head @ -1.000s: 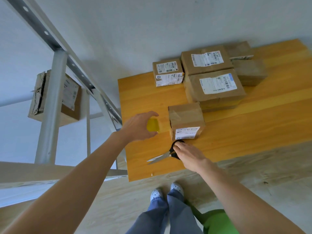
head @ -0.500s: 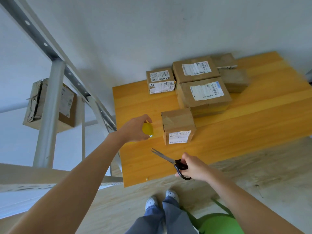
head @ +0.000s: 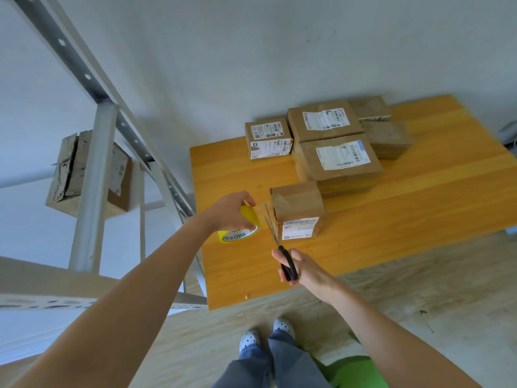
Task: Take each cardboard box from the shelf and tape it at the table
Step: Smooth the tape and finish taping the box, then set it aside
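A small brown cardboard box point(head: 297, 212) (white label facing front) is set on the wooden table point(head: 391, 214). A yellow tape roll point(head: 240, 228) is gripped by the left hand point(head: 230, 212); black-handled scissors point(head: 279, 245), blades parted beside the box, are clasped by the right hand point(head: 300, 268).

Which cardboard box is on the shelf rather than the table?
The torn box behind the grey shelf post, far left; the rest sit on the wooden table.

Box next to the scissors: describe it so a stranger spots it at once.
On the wooden table, boxes cluster by the wall. The small box sits in front of them, its white label facing the person. It alone has the scissors blades beside it.
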Demonstrator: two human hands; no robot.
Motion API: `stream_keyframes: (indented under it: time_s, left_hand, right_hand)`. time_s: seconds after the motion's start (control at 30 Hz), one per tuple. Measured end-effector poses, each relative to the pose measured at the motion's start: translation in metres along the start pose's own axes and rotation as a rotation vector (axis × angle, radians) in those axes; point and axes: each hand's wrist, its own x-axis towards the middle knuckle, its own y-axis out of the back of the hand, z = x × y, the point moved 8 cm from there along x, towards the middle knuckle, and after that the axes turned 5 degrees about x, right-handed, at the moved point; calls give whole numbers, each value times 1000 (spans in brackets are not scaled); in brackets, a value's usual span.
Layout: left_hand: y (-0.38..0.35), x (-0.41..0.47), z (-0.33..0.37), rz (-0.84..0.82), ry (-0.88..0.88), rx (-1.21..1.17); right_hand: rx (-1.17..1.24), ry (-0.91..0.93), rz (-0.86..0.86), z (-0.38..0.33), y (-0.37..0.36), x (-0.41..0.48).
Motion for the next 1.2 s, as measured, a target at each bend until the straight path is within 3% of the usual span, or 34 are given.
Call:
stream_keyframes:
  time_s: [0.3, 0.73, 1.2]
  left_hand:
    - [-1, 3, 0, 0, -6, -7]
    - [-5, 9, -5, 61, 12, -59]
    - [0, 4, 2, 95, -29, -84]
  right_hand:
    - [39, 72, 16, -22, -5, 12]
    - [7, 200, 211, -31, 16, 3]
    - [8, 216, 214, -37, 15, 0]
